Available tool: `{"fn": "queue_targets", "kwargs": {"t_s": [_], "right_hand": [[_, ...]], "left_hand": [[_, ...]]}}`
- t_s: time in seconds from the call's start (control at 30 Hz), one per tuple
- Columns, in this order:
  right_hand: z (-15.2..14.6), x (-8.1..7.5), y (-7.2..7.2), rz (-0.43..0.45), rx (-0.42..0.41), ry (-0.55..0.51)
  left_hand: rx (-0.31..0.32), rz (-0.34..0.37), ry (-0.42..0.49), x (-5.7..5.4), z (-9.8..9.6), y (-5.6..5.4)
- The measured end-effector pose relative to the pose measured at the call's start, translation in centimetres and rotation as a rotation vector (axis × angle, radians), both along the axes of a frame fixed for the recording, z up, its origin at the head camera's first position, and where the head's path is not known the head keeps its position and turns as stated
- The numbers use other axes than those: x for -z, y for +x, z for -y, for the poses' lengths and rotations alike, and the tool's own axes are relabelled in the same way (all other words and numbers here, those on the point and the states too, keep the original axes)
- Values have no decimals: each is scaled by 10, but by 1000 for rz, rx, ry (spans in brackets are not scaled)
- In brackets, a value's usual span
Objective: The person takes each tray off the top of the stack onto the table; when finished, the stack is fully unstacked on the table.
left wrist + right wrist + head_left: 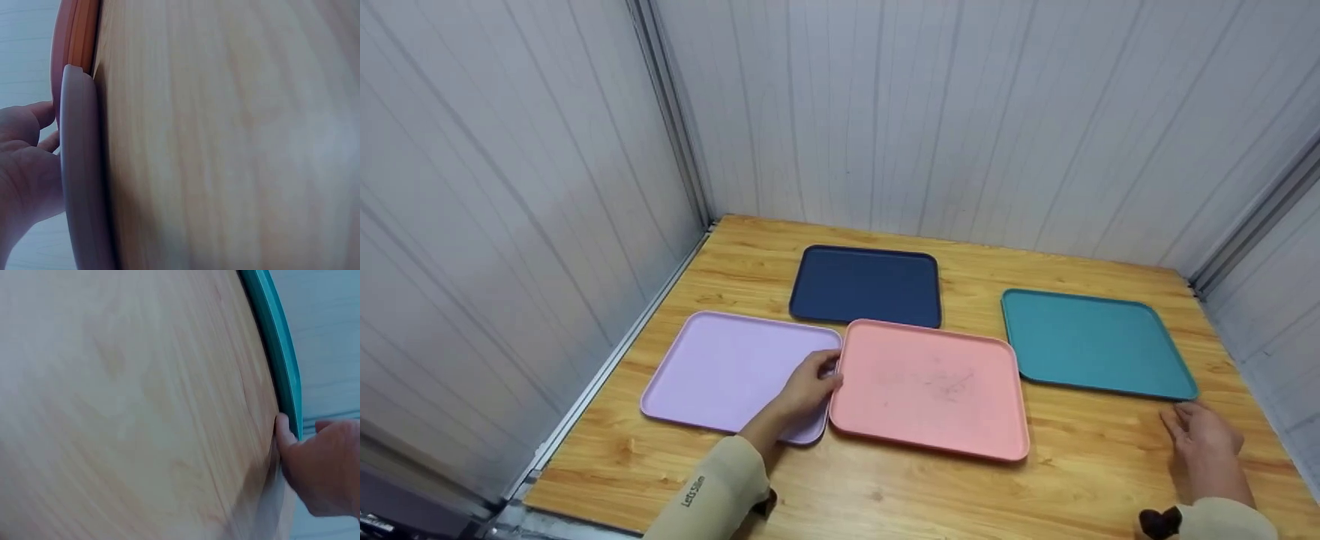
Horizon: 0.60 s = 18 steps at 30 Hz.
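A pink tray (930, 386) with dark scuffs lies at the front middle, its left edge against a lilac tray (727, 367). My left hand (808, 386) reaches across the lilac tray and pinches the pink tray's left rim between thumb and fingers. From the left wrist view, the lilac tray's edge (84, 169) partly hides these fingers. On the right lies a teal tray (1099, 345). My right hand (1207, 435) is at its front right corner, relaxed fingers touching the rim. In the right wrist view, a fingertip (283, 424) lies along the outside of the teal rim, low by the table.
Behind the pink tray lies a dark blue tray (866, 285), close to its back edge. All the trays rest on a wood-grain table (877, 487). Pale panel walls (922, 112) stand at the back and on both sides.
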State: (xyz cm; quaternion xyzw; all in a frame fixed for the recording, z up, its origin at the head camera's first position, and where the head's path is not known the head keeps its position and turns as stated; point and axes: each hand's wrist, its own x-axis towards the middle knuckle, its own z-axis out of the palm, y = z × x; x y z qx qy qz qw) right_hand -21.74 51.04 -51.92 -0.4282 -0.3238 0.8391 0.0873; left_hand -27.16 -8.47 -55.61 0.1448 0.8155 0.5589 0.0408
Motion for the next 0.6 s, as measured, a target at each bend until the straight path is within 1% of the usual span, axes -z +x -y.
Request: {"fn": "queue_targets", "kwargs": {"t_s": [0.07, 0.13, 0.27, 0.4, 0.47, 0.6], "right_hand": [[9, -1, 0, 19, 3, 41], [19, -1, 0, 19, -32, 82], [41, 0, 1, -3, -151, 155], [58, -1, 5, -38, -241, 147], [65, -1, 7, -58, -305, 150], [78, 2, 11, -102, -443, 231]], "left_hand": [[-3, 0, -8, 0, -1, -1], [-7, -1, -8, 0, -1, -1], [-1, -4, 7, 0, 0, 0], [5, -12, 20, 1, -1, 1], [5, -15, 24, 1, -1, 0], [11, -8, 42, 2, -1, -1]]}}
